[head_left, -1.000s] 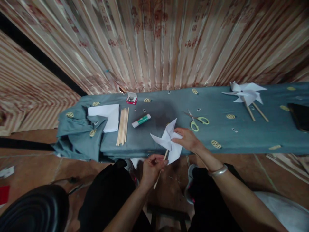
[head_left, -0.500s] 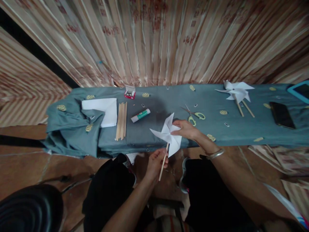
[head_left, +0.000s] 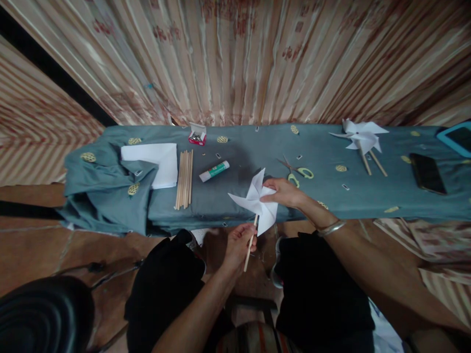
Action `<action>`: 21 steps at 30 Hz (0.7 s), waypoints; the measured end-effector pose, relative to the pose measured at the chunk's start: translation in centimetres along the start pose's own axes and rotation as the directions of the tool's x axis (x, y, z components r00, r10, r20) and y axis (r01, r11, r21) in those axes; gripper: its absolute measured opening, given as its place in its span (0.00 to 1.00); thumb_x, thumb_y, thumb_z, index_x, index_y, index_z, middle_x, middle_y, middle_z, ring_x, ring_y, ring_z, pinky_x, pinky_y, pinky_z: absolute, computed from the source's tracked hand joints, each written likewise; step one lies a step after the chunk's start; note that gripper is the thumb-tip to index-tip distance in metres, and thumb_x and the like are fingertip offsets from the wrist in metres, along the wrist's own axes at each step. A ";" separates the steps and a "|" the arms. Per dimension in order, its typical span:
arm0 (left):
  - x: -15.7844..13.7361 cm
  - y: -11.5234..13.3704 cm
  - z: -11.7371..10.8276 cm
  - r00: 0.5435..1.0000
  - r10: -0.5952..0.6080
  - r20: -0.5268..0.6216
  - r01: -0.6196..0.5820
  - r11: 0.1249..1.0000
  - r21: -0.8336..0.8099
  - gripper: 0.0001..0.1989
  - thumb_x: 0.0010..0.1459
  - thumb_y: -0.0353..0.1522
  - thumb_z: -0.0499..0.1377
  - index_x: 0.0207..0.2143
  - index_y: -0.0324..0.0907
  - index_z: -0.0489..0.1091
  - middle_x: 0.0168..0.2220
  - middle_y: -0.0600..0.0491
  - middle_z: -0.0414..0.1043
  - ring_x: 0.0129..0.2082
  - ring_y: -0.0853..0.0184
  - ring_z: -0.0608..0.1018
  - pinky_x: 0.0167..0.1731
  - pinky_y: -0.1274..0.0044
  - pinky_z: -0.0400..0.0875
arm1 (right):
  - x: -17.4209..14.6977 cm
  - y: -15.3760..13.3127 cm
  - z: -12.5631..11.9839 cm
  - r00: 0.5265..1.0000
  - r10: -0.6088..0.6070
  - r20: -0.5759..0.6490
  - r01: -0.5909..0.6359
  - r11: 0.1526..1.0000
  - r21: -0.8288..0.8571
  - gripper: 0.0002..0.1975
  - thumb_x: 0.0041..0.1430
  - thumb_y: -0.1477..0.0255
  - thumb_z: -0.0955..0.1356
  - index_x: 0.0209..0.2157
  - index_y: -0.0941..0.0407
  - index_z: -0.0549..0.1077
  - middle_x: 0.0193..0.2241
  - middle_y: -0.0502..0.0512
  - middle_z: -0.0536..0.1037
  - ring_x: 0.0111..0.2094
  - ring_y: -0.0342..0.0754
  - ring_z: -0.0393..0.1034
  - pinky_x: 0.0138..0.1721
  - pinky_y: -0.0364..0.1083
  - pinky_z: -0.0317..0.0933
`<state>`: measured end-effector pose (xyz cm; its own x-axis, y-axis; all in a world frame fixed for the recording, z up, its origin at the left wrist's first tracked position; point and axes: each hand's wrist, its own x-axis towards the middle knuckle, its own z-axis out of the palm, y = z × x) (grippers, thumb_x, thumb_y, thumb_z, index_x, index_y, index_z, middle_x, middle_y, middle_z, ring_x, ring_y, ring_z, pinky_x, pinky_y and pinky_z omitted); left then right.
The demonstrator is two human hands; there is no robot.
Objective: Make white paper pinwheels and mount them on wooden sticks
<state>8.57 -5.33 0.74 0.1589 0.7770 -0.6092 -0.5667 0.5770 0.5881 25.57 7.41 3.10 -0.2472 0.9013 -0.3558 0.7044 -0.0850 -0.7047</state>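
Observation:
A white paper pinwheel [head_left: 267,215] is held over the near edge of the cloth-covered table. Its thin wooden stick [head_left: 248,256] is pinched in my left hand [head_left: 239,241], just below the paper blades. My right hand [head_left: 282,192] grips the pinwheel by its right side near the centre, thumb on the front of the paper. Behind my right hand lie scissors with green handles [head_left: 304,172]. Left of the pinwheel a glue stick [head_left: 215,171] rests on the cloth.
Several wooden sticks [head_left: 184,179] lie beside folded white paper [head_left: 167,166]. A small red box [head_left: 197,137] of metal pins stands open at the back. Finished-looking pinwheels [head_left: 364,137], a phone [head_left: 427,173] and a blue-framed device [head_left: 458,138] are at right. A black stool [head_left: 44,314] stands lower left.
Both hands keep their hold on the pinwheel and its stick with barely any movement. The right thumb now covers more of the pinwheel's centre, and the camera view has shifted slightly.

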 end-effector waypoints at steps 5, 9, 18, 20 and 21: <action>0.1 -0.1 0.0 1.000 -0.006 -0.008 0.006 1.000 -0.009 0.22 0.33 0.41 0.72 0.27 0.36 0.71 0.22 0.57 0.68 0.16 0.80 0.63 0.14 0.84 0.49 | 0.2 -0.8 -0.6 1.000 0.018 0.024 -0.016 0.997 -0.080 0.12 0.42 0.71 0.74 0.32 0.57 0.77 0.31 0.53 0.81 0.33 0.50 0.74 0.33 0.44 0.64; -0.1 0.0 0.2 0.999 -0.049 -0.008 0.048 0.998 -0.034 0.24 0.31 0.42 0.73 0.27 0.35 0.73 0.22 0.57 0.67 0.16 0.80 0.63 0.15 0.84 0.49 | 0.3 -1.5 -1.1 0.998 0.016 0.055 -0.009 0.992 -0.128 0.10 0.41 0.72 0.74 0.30 0.57 0.77 0.29 0.51 0.80 0.32 0.49 0.74 0.31 0.42 0.62; 0.0 -0.8 -0.3 0.992 -0.099 0.084 0.093 0.993 0.070 0.25 0.36 0.48 0.70 0.25 0.34 0.74 0.18 0.58 0.64 0.14 0.78 0.63 0.16 0.81 0.51 | 1.3 -1.5 -1.7 0.981 0.004 0.195 0.025 0.989 -0.146 0.09 0.40 0.70 0.73 0.26 0.57 0.75 0.22 0.46 0.75 0.26 0.44 0.68 0.26 0.40 0.56; 0.1 -0.9 -0.3 0.993 -0.076 0.096 0.068 0.994 0.079 0.25 0.37 0.49 0.70 0.25 0.34 0.74 0.17 0.58 0.63 0.14 0.78 0.63 0.16 0.81 0.51 | 1.5 -1.3 -1.8 0.976 -0.002 0.217 0.033 0.990 -0.140 0.10 0.39 0.68 0.73 0.26 0.57 0.75 0.23 0.45 0.75 0.26 0.44 0.68 0.26 0.40 0.55; 0.1 -0.9 -0.3 0.993 -0.063 0.099 0.054 0.995 0.083 0.25 0.37 0.49 0.70 0.24 0.34 0.73 0.17 0.58 0.63 0.14 0.78 0.62 0.16 0.81 0.51 | 1.6 -1.3 -1.9 0.974 -0.005 0.226 0.036 0.990 -0.136 0.10 0.39 0.68 0.73 0.26 0.57 0.75 0.23 0.45 0.75 0.26 0.44 0.67 0.27 0.40 0.56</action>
<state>8.87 -5.86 0.04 0.2736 0.7604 -0.5890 -0.4881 0.6374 0.5962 25.50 9.74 4.59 -0.3943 0.7824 -0.4820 0.7790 0.0063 -0.6270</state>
